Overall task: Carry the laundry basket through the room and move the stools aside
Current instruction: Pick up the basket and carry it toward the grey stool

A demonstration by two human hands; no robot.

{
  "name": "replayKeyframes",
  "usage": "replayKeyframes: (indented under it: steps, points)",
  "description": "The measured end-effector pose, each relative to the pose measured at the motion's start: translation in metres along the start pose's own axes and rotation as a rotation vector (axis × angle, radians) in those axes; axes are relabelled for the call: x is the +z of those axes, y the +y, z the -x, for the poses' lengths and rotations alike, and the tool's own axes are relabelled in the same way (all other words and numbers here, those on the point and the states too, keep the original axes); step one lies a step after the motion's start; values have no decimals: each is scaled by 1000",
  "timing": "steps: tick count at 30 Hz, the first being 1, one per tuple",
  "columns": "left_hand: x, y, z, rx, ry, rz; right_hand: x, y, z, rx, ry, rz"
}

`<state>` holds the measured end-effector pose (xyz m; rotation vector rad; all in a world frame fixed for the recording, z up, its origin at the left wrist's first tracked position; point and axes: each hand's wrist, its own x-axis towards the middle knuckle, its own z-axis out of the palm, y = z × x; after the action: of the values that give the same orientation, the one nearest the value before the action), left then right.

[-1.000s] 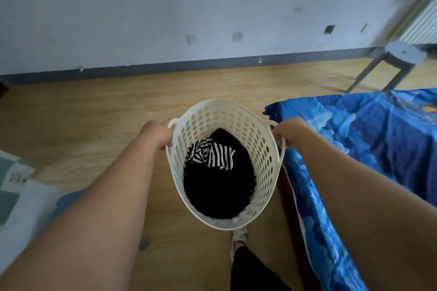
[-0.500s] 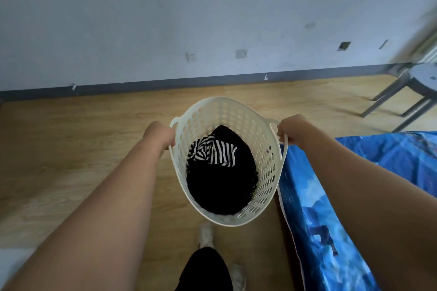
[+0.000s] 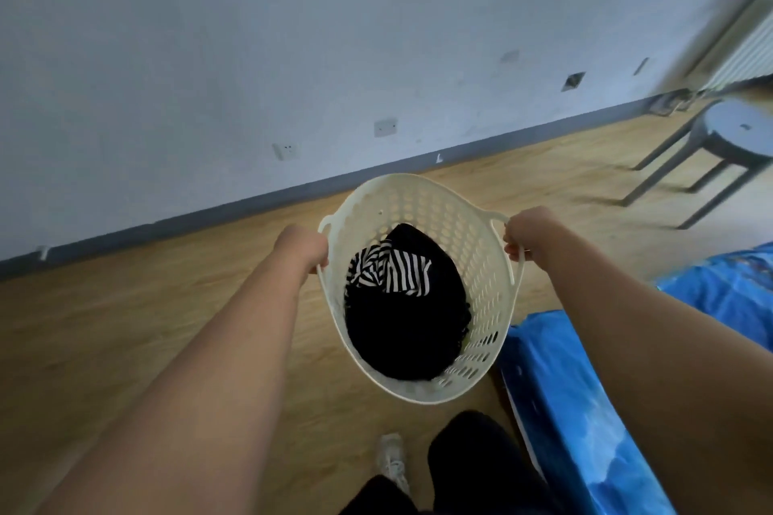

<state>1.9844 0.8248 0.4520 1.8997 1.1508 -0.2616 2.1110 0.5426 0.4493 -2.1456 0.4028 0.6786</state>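
- Left hand (image 3: 302, 248), arm extended, fist wrapped round handle of laundry basket (image 3: 489, 263).
- Right hand (image 3: 528, 236) likewise clenched on opposite handle; basket held above floor.

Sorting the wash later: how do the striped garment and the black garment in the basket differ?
The striped garment has black and white bands; the black garment is plain dark. The striped one lies crumpled on top, toward the far side; the black one fills the bottom beneath it. The striped one shows far less cloth. Both sit loose inside the cream laundry basket.
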Motion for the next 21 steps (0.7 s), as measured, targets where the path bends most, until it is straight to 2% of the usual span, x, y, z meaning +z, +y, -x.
replayKeyframes:
  steps: [6,14,21]
  points:
    - [22,101,-89,38,-35,-117,-26,-44,-86,67,33,-108]
    - [84,232,-187,68,-114,-176,-76,-98,-218,159,-24,-80]
    - [129,342,-247,127,-206,-170,-130,-139,-299,220,108,-135]
